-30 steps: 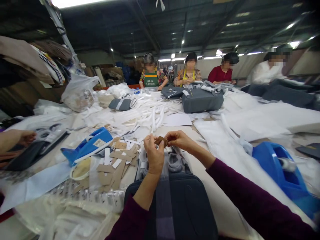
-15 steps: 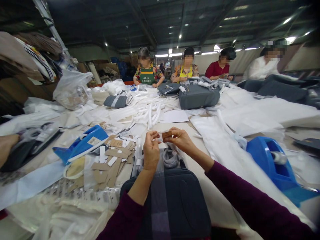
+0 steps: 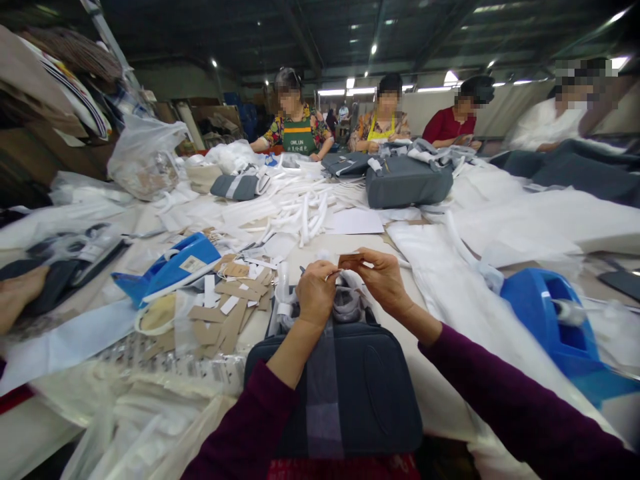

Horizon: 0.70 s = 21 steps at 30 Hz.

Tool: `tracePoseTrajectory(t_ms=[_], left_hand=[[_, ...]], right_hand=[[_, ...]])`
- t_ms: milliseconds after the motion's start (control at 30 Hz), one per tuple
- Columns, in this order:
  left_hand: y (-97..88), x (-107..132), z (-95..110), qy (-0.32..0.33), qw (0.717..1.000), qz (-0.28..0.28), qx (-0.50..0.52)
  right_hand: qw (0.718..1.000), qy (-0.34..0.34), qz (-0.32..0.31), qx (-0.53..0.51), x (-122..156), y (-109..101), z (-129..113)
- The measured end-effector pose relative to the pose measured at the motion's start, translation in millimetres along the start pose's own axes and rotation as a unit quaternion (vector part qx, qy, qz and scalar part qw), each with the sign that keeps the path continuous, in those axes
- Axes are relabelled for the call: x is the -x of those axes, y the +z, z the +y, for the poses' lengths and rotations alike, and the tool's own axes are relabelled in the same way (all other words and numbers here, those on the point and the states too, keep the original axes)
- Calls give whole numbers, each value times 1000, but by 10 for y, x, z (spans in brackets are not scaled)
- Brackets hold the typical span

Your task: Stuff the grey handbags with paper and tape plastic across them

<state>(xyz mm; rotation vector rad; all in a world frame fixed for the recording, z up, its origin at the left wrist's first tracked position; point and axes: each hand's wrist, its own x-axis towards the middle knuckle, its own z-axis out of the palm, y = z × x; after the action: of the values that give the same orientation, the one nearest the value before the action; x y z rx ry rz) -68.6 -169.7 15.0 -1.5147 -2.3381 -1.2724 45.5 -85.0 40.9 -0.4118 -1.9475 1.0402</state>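
Observation:
A dark blue-grey bag (image 3: 377, 393) lies before me with a clear plastic strip (image 3: 323, 400) running down its middle. Above its far end, my right hand (image 3: 383, 280) pinches a small brown card tag (image 3: 349, 261). My left hand (image 3: 316, 293) is closed, fingertips together at the tag's left edge; whatever thin thing they grip is too small to make out. Beneath my hands, a plastic-wrapped handle (image 3: 347, 303) rises from the bag's far side. Left of the bag lie several loose brown card strips (image 3: 233, 320) and white slips.
Blue tape dispensers stand at left (image 3: 173, 267) and right (image 3: 547, 310). White foam strips (image 3: 305, 213) and another grey bag (image 3: 410, 180) lie farther back. A co-worker's hand (image 3: 23, 293) holds a dark item at far left. Several people work across the table.
My hands have come closer together, the left fingertips now meeting the tag's edge. Both appear slightly farther right in view, and the camera has shifted a little.

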Motion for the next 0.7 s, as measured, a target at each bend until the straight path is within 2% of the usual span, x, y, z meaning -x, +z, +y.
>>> tracePoseTrajectory(t_ms=[133, 200, 267, 300, 367, 467, 567, 700], left_hand=[[37, 18, 33, -11, 996, -26, -81], [51, 11, 27, -29, 996, -41, -71], [55, -3, 17, -40, 997, -43, -46], [54, -12, 13, -40, 998, -36, -33], [48, -31, 9, -41, 999, -21, -16], [40, -50, 3, -50, 999, -15, -6], [51, -44, -18, -54, 999, -10, -3], [66, -46, -29, -52, 998, -11, 25]], right_hand=[[1000, -12, -1, 9, -47, 2, 7], [999, -4, -5, -32, -209, 73, 80], [996, 13, -41, -81, -465, 187, 202], [993, 40, -73, -89, -615, 251, 274], [978, 141, -143, -51, -912, 368, 420], [938, 291, -183, 39, -1215, 479, 602], [909, 363, -191, 72, -1243, 488, 729], [893, 407, -176, 73, -999, 314, 852]])
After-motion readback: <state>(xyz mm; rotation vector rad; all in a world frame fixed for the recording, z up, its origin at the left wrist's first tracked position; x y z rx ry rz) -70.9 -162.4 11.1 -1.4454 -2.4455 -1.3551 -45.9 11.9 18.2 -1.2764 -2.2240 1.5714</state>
